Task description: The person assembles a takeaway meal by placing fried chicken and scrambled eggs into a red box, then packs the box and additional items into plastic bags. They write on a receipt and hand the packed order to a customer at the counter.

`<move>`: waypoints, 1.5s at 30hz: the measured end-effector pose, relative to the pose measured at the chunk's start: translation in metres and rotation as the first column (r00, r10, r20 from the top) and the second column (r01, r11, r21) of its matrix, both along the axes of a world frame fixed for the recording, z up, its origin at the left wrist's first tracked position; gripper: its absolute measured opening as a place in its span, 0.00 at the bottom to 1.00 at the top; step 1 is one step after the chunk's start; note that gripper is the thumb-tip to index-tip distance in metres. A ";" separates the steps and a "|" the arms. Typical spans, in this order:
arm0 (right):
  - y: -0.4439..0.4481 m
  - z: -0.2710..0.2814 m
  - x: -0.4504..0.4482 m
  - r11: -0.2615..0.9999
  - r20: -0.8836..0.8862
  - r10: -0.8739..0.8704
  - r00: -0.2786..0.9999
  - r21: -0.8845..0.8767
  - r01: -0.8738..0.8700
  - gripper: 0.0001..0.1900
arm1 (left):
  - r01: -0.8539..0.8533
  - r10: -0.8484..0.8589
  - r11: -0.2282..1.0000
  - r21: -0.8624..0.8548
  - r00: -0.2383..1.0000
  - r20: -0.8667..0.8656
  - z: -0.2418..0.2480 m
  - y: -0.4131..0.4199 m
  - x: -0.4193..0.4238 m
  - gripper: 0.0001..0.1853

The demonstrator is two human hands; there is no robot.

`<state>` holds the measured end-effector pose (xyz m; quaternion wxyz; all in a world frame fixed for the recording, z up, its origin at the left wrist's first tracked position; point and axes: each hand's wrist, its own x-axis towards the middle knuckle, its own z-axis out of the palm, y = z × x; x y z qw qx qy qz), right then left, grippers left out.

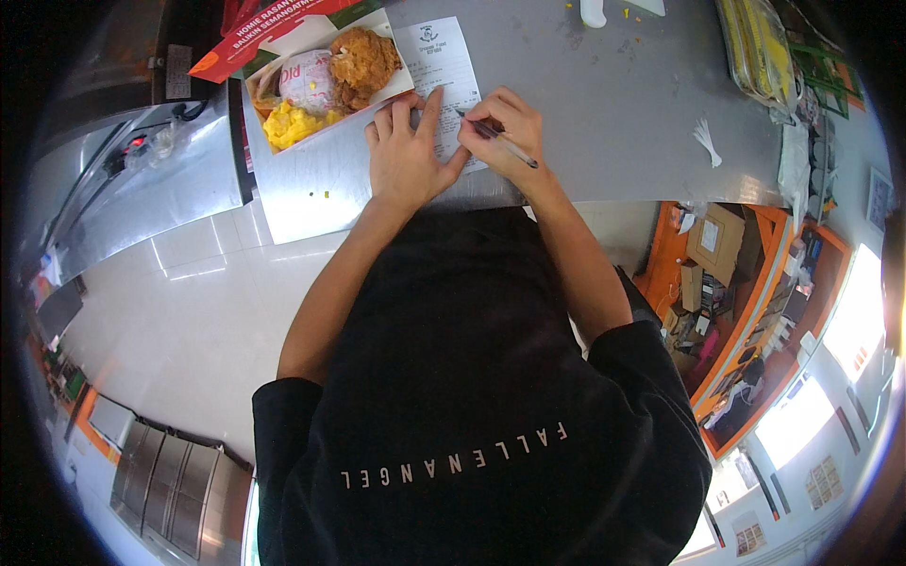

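My right hand (504,134) grips a ballpoint pen (520,152), its tip at a printed paper receipt (453,67) that lies on the steel counter. Flat beside it, my left hand (410,148) rests with fingers spread, the index finger on the receipt's left part. Left of the receipt stands an open cardboard meal box (354,112) with a red printed lid (265,35). Inside the box are fried chicken (364,64), a paper-wrapped portion of rice (308,79) and yellow scrambled egg (289,126).
The steel counter (623,106) carries a bundle of white plastic pieces (706,143) at right. A clear container with yellow contents (757,56) stands at the far right edge. Below are orange shelves (669,262) with cardboard boxes. Another steel surface (163,191) is at left.
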<state>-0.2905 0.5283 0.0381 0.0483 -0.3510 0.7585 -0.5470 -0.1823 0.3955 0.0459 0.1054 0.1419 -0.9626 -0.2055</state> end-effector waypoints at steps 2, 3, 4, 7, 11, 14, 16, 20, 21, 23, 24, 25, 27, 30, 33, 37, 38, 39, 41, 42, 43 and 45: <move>0.001 0.001 -0.001 1.000 0.010 0.008 1.000 0.016 -0.008 0.08 | 0.003 -0.003 1.000 0.003 1.000 -0.005 0.000 0.000 0.000 0.42; 0.000 0.000 -0.001 1.000 0.025 0.003 1.000 -0.003 -0.003 0.08 | 0.003 -0.003 1.000 0.001 1.000 -0.006 0.000 0.000 -0.001 0.42; 0.000 -0.001 -0.002 1.000 0.040 -0.001 0.999 -0.023 0.002 0.08 | 0.003 -0.003 1.000 0.000 1.000 -0.008 0.000 0.000 -0.001 0.42; 0.001 -0.009 -0.002 0.993 0.065 -0.106 0.992 -0.048 0.109 0.08 | -0.001 -0.001 1.000 -0.029 0.998 -0.069 -0.003 0.000 -0.001 0.42; 0.009 -0.006 -0.002 0.987 0.109 -0.155 0.982 -0.028 0.159 0.07 | -0.004 0.001 0.999 -0.041 0.999 -0.050 -0.001 0.000 -0.001 0.42; 0.016 -0.007 -0.001 0.995 -0.031 -0.091 0.995 0.049 0.092 0.07 | -0.002 0.000 0.999 -0.037 0.999 -0.051 -0.002 0.001 -0.001 0.41; 0.012 -0.003 0.001 0.997 -0.001 -0.068 0.998 0.027 0.068 0.07 | 0.005 -0.006 0.999 -0.036 1.000 -0.030 -0.002 0.000 -0.001 0.41; 0.011 0.002 -0.001 0.999 -0.032 -0.007 0.999 0.033 0.008 0.08 | 0.002 -0.002 0.999 -0.032 1.000 -0.001 0.000 0.000 -0.001 0.40; 0.011 0.002 -0.001 1.000 -0.026 -0.006 1.000 0.030 0.006 0.08 | 0.003 -0.004 0.999 -0.032 1.000 -0.006 0.000 0.000 -0.001 0.40; 0.011 0.003 -0.001 1.000 -0.012 -0.003 1.000 0.025 0.003 0.07 | 0.004 -0.004 1.000 -0.031 1.000 -0.007 0.000 0.000 -0.001 0.40; 0.011 0.003 -0.001 1.000 0.000 -0.002 1.000 0.027 0.002 0.07 | 0.003 -0.003 0.999 -0.032 1.000 -0.004 0.000 0.000 -0.001 0.40; 0.011 0.002 -0.001 1.000 0.012 0.000 1.000 0.029 0.000 0.07 | 0.003 -0.003 0.999 -0.033 1.000 -0.001 0.000 0.000 -0.001 0.40; 0.011 0.002 -0.001 1.000 0.024 -0.003 1.000 0.029 0.002 0.07 | 0.001 -0.001 0.999 -0.036 1.000 -0.001 0.000 0.000 -0.001 0.40; 0.012 -0.002 -0.001 0.999 0.048 -0.044 0.998 -0.002 0.044 0.07 | -0.001 0.001 0.999 -0.035 1.000 -0.007 -0.001 0.000 -0.001 0.40; 0.012 -0.010 0.000 0.994 0.059 -0.101 0.993 -0.036 0.103 0.08 | -0.006 0.006 1.000 -0.025 1.000 -0.004 -0.001 0.001 -0.001 0.40; 0.015 0.000 0.002 1.000 0.016 -0.016 1.000 0.010 0.016 0.08 | 0.004 -0.007 0.999 -0.051 0.999 -0.049 -0.002 0.000 -0.001 0.40; 0.015 0.001 0.002 1.000 0.034 0.015 0.999 0.017 -0.016 0.08 | 0.003 -0.006 0.999 -0.051 0.999 -0.045 -0.001 0.000 0.000 0.40; 0.015 0.002 0.001 1.000 0.036 0.019 0.999 0.022 -0.020 0.08 | 0.004 -0.006 0.999 -0.052 0.999 -0.041 -0.001 0.000 -0.001 0.40; 0.016 0.002 0.001 0.999 0.040 0.028 0.999 0.031 -0.029 0.08 | 0.008 -0.011 0.998 -0.055 0.999 -0.039 -0.001 -0.001 -0.001 0.40; 0.015 0.003 0.001 0.999 0.034 0.023 0.999 0.029 -0.024 0.08 | 0.008 -0.011 0.998 -0.057 0.999 -0.038 -0.001 -0.001 -0.001 0.40; 0.014 0.004 0.001 0.999 0.029 0.019 0.999 0.027 -0.020 0.08 | 0.009 -0.011 0.998 -0.060 0.999 -0.037 -0.001 -0.001 0.000 0.40; 0.014 0.003 0.001 1.000 0.021 0.012 1.000 0.020 -0.012 0.08 | 0.007 -0.007 1.000 -0.029 1.000 -0.001 0.000 0.000 0.000 0.40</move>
